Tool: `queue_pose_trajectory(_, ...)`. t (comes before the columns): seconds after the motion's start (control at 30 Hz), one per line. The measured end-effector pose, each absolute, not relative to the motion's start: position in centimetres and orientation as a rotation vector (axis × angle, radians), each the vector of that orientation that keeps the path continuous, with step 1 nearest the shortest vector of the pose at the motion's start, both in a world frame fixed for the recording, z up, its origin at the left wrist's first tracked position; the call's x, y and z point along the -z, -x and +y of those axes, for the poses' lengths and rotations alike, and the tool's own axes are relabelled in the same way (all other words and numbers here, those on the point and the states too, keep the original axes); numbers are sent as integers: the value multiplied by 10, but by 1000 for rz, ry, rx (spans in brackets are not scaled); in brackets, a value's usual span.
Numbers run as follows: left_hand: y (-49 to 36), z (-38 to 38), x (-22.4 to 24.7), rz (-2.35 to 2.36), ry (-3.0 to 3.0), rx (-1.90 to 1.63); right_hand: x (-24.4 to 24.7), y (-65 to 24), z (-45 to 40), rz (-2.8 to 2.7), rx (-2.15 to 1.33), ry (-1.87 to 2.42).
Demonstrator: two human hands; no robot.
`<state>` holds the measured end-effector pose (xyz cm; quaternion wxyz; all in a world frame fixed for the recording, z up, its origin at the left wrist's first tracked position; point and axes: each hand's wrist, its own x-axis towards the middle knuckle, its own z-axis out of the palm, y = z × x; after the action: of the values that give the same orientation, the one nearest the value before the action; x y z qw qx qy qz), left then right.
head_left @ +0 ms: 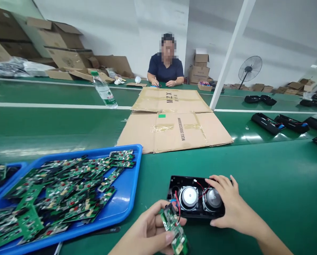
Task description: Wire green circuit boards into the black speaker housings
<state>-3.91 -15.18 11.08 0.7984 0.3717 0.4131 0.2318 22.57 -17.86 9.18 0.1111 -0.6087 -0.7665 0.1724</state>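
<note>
My left hand (154, 226) is closed around a green circuit board (175, 232), thumb on its face. Red and black wires run up from the board toward the black speaker housing (198, 214), which lies on the green table with its inside facing up. Two round silver speaker drivers (189, 198) sit in the housing, and a thin red wire with a small white plug (195, 181) lies above them. My right hand (231, 203) grips the housing's right end, fingers over the far edge and thumb at the near edge.
To the left stands a blue tray (137, 177) heaped with circuit boards, beside a second tray (21, 165). Flattened cardboard (166, 132) lies ahead, near a water bottle (105, 92). Several black housings (267, 123) rest at right. A person (165, 69) sits opposite.
</note>
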Motion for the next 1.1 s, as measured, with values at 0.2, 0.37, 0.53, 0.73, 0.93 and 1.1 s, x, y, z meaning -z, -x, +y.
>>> queue_pose_trajectory(0.2, 19, -129, -126, 1110, -1335, -601, -104, -197, -176, -2192, -417, 1749)
queue_pose_trajectory(0.37, 9, -119, -131, 1130, -1487, -565, -101, -168, -163, -1928, -197, 1663)
queue_pose_trajectory(0.53, 6, -119, -118, 1158, -1537, -551, -95, -159, -164, -1848, -277, 1607)
queue_pose_trajectory(0.73, 6, -118, -119, 1121, -1457, -540, -102, -172, -170, -1718, -906, 1466)
queue_pose_trajectory(0.93, 0, -122, -113, 1149, -1583, -522, -94, -166, -171, -1783, -740, 1431)
queue_pose_trajectory(1.1, -6, -127, -106, 1143, -1725, -524, -80, -161, -175, -1941, -483, 1439)
